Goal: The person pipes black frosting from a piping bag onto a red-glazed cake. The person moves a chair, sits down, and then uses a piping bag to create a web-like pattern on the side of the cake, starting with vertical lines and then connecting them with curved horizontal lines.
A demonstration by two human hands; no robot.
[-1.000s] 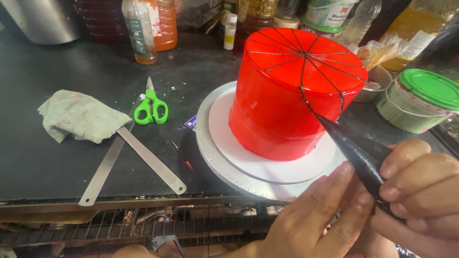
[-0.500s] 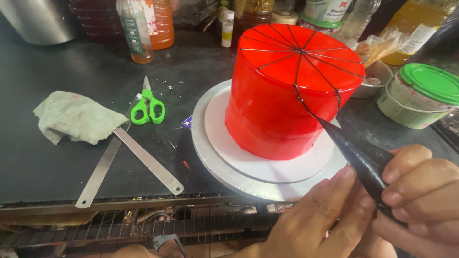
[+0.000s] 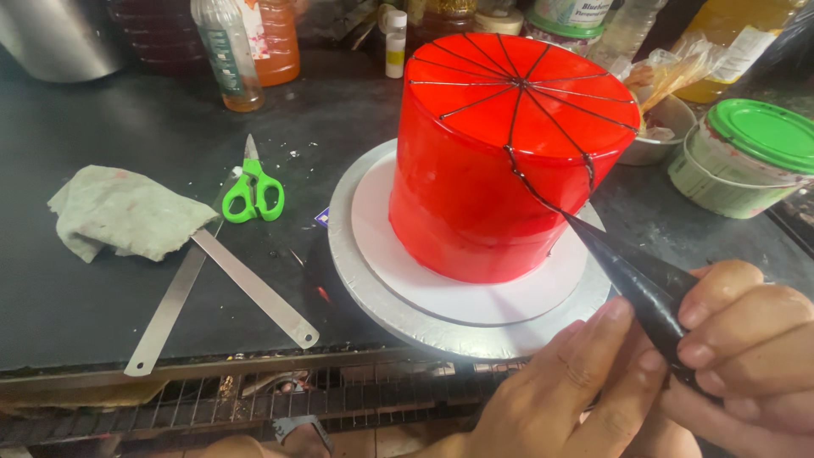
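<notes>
Head view, right hand: the right hand is curling its fingers closed around the wide end of a dark piping bag, gripping it at the lower right of the picture.
Head view, left hand: the left hand is lying with fingers nearly straight and close together, the fingertips pressing against the underside of the piping bag; it is steadying the bag rather than closing around it.
Piping bag: it is slanting up and to the left from the hands, and its thin tip is touching the side of the cake near the bottom edge.
Cake: a tall, glossy red cake is standing upright on a white board, which is sitting on a wider silver board on the dark counter.
Lines on the cake: thin dark lines are fanning out across the top from one point near the middle, and two are running down the side, one of them meeting the bag's tip.
Left of the cake: green-handled scissors are lying near the silver board, two crossed metal strips are lying just below them, and a crumpled grey cloth is resting further left.
Behind the cake: bottles and jars are standing in a row.
Right of the cake: a tub with a green lid is sitting beside a small bowl.
</notes>
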